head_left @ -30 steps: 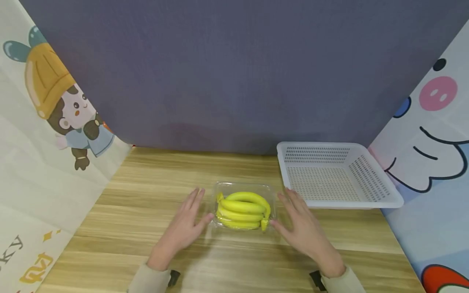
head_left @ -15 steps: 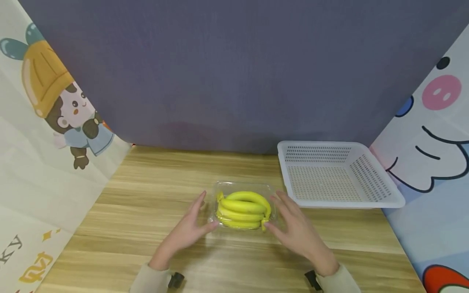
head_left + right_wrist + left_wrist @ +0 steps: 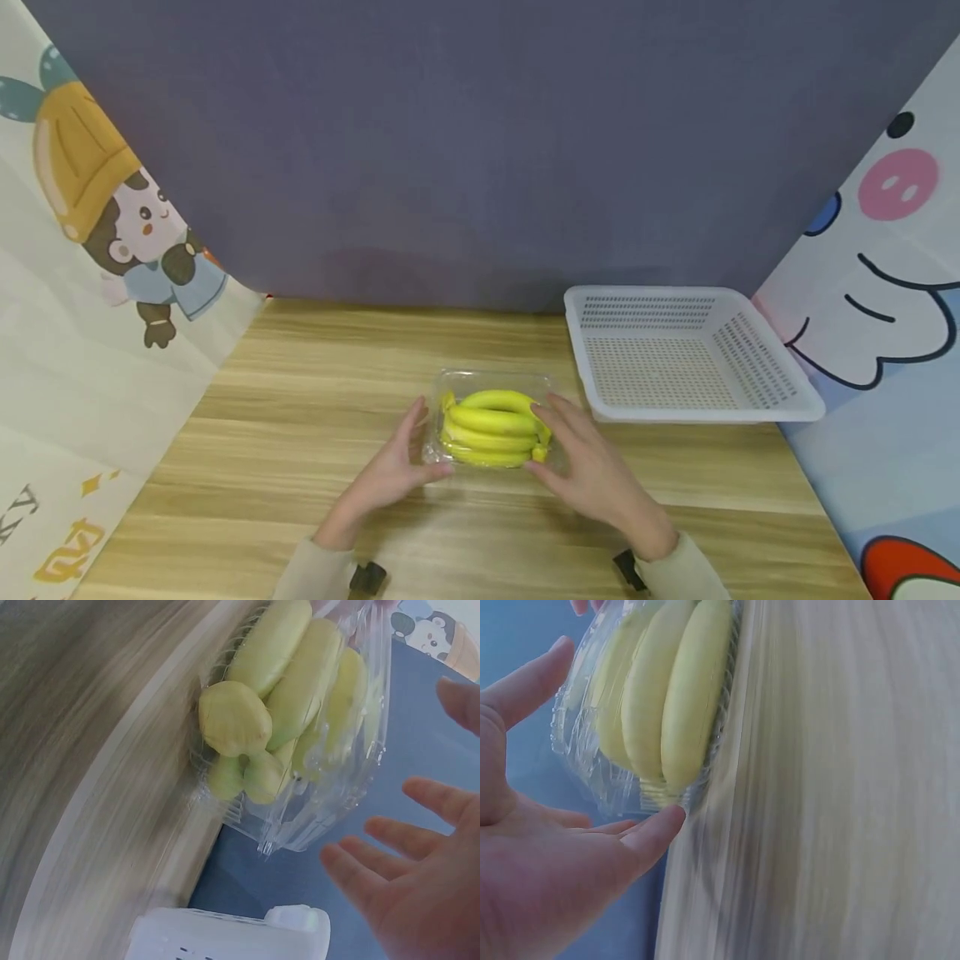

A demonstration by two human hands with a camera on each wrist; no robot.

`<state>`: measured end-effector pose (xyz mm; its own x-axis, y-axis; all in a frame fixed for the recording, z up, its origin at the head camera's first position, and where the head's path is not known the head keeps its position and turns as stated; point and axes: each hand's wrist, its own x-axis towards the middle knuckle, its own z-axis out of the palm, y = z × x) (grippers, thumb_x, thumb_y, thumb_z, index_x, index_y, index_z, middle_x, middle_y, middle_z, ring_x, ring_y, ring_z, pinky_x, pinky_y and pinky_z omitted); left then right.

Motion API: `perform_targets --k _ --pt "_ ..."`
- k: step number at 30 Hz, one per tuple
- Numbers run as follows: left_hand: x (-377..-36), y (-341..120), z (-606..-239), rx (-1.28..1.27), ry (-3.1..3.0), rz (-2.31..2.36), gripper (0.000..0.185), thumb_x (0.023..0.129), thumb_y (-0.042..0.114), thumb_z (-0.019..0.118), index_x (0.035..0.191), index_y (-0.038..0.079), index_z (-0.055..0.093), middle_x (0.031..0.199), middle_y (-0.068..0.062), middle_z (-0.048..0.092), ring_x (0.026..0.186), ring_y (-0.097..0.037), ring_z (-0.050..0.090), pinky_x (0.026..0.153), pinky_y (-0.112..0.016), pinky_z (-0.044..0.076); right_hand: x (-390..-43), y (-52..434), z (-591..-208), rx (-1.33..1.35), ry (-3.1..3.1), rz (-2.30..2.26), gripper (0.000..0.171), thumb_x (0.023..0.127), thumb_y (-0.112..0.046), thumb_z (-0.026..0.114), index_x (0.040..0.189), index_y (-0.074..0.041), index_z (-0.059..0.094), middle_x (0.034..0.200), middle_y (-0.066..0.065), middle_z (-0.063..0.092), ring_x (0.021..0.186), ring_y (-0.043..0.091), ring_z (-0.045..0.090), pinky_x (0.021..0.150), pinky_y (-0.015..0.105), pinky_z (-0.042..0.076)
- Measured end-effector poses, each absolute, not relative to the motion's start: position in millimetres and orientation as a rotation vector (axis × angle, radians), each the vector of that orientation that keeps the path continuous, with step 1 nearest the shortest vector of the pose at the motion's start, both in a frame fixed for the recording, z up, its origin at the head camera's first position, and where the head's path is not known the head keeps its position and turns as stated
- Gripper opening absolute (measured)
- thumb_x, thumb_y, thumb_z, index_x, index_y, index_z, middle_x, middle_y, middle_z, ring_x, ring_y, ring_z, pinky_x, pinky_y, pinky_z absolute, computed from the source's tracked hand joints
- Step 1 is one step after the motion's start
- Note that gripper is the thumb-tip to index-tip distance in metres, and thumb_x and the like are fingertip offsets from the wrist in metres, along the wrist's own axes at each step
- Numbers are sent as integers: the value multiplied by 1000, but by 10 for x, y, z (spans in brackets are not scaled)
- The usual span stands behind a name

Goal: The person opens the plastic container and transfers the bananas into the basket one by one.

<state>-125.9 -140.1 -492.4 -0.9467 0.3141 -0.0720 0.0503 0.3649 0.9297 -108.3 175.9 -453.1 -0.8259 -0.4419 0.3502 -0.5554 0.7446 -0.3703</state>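
Noted on wood-grain table [image 3: 337, 350]: clear plastic container [image 3: 495, 380], filled with yellow bananas [image 3: 491, 423]; between both hands, well apart from each other; at container's left side, left hand [image 3: 393, 471], with straight fingers and thumb spread apart; at its right side, right hand [image 3: 596, 475], likewise spread, with fingertips over container's right edge in head view; cannot tell whether in contact on either side; further back to the right, white perforated basket [image 3: 697, 414]; behind table, grey-blue panel [image 3: 450, 167].
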Motion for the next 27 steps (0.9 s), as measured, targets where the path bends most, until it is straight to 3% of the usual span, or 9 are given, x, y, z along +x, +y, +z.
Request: perform_targets --k 13,21,27 --pt "-1251 -1373 -5005 279 2272 1715 122 81 19 86 162 4 -4 166 -26 12 148 -48 24 115 -62 28 -1145 1659 -4560 847 -2733 663 82 86 -45 76 152 -9 45 161 17 35 146 39 34 111 61 38" --pt "-1242 -1322 -5034 244 2242 1740 121 79 17 86 162 1 0 167 -22 9 151 -45 16 118 -61 20 -1176 1639 -4604 882 -2715 591 79 85 -46 78 148 -8 51 158 20 39 144 42 36 113 61 35" --pt "-1211 -1290 -5042 202 2231 1761 119 78 14 87 162 2 3 166 -24 14 149 -49 20 117 -62 26 -1166 1621 -4644 875 -2740 571 80 83 -48 78 148 -10 51 159 21 37 144 45 35 113 63 34"
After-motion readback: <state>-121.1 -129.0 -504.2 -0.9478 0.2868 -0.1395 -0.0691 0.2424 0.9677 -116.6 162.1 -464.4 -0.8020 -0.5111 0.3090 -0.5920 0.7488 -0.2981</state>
